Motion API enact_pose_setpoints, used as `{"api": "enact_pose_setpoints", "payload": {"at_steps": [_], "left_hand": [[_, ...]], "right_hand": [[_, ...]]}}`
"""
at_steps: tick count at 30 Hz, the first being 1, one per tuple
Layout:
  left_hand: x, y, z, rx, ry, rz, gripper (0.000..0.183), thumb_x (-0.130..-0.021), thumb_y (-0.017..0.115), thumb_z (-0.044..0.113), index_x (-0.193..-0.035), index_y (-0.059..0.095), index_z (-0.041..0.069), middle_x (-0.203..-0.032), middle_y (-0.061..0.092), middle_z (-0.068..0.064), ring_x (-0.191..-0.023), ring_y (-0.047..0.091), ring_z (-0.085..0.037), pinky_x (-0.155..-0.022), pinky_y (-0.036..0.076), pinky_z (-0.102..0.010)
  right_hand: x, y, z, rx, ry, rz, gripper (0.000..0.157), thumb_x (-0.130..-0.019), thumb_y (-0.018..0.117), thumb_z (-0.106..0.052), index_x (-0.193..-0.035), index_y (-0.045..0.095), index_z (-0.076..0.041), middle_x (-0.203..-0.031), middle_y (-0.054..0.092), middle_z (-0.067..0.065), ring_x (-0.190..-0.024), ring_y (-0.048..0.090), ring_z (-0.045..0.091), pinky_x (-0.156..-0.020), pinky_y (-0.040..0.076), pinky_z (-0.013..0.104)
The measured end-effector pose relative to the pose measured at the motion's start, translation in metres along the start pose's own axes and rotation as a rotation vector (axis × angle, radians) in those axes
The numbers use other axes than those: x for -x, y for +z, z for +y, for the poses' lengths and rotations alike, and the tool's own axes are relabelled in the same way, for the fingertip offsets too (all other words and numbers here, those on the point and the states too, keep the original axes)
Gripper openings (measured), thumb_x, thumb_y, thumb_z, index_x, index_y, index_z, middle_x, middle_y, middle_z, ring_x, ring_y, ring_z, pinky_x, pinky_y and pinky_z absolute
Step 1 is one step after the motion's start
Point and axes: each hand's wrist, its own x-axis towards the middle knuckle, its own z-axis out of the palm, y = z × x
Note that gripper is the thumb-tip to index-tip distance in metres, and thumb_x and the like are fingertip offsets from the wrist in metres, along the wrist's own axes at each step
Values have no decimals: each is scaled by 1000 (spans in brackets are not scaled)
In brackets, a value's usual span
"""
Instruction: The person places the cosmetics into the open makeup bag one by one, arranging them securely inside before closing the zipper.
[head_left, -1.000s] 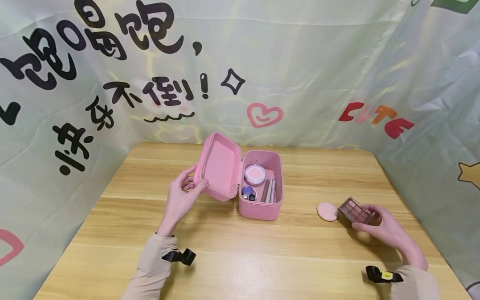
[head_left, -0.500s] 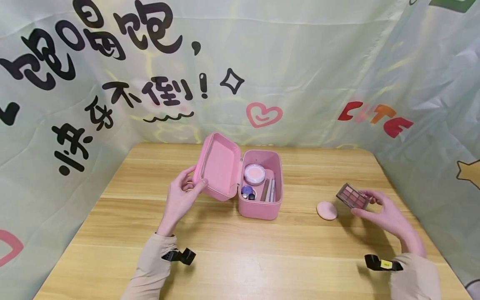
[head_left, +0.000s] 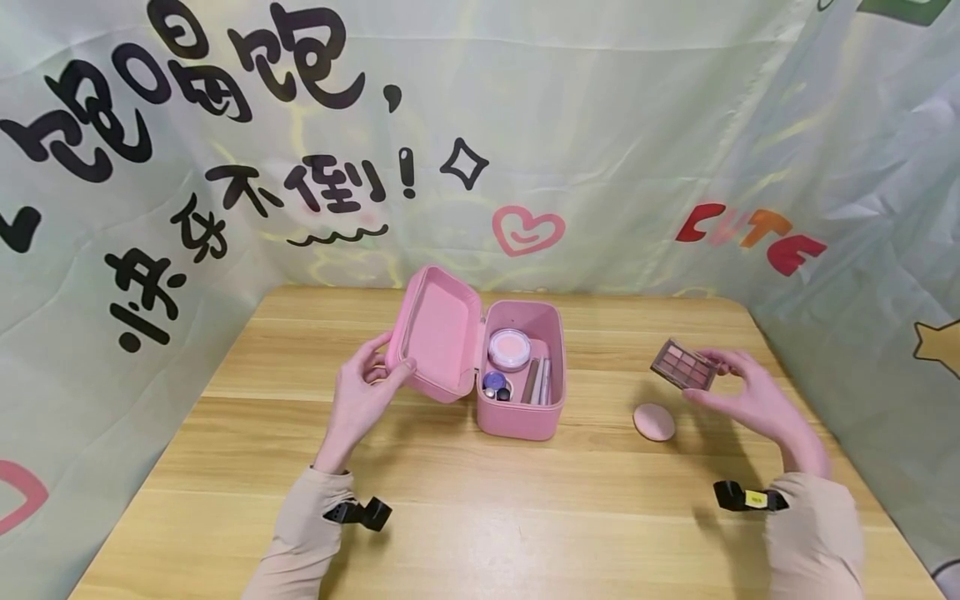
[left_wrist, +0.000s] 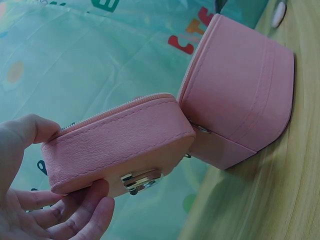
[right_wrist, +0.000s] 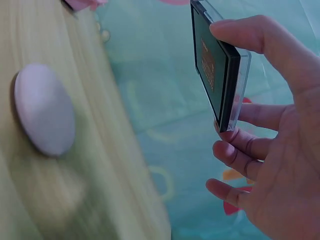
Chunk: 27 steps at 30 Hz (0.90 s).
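Observation:
A pink zip-up makeup case (head_left: 517,422) stands at the middle of the table, its lid (head_left: 442,333) swung out to the left. My left hand (head_left: 365,398) pinches the lid's outer edge between thumb and fingers; the left wrist view shows a metal handle on the lid's top (left_wrist: 107,140). Over the table on the right, my right hand (head_left: 750,400) grips an eyeshadow palette (head_left: 684,364) by its edge. In the right wrist view the palette (right_wrist: 215,65) has a dark back and a clear cover. Below it a pink oval powder puff (head_left: 654,422) lies on the wood.
Inside the case sit a round compact (head_left: 510,349), several slim tubes (head_left: 537,382) and small round items with a purple top (head_left: 494,381). A printed cloth (head_left: 615,150) hangs behind and beside the wooden table (head_left: 480,517).
My right hand has lifted the palette off the spot beside the puff and carried it up, away from me and slightly left. The left hand and lid have stayed put.

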Motion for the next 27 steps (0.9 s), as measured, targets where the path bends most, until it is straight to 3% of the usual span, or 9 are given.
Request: {"api": "enact_pose_setpoints", "payload": {"at_steps": [6,13,27], "left_hand": [[0,1,0,-2,0,1,59,-89,76,12,-143,54,7,-109,71,-27,-75,66,2,-69,56,-16],[0,1,0,-13,0,1,59,-89,75,12,-143,53,5,-109,71,-27,-75,66,2,-68,55,-16],[1,1,1,-11,-13,1,59,-89,76,13,-144,53,7,-110,71,-26,-76,66,2,-70,56,-15]], "right_hand": [[-13,-1,-17,6,-19,-19,68,-86,79,-32,-140,52,-2,-130,52,26,-112,45,35,-83,40,46],[-30,-3,-38,8,-69,-55,68,-86,79,-32,-141,52,-3,-130,52,22,-113,44,35,-86,42,53],[-59,1,-72,7,-113,-142,71,-84,80,-33,-142,51,-4,-126,49,17,-111,45,33,-89,42,50]]}}
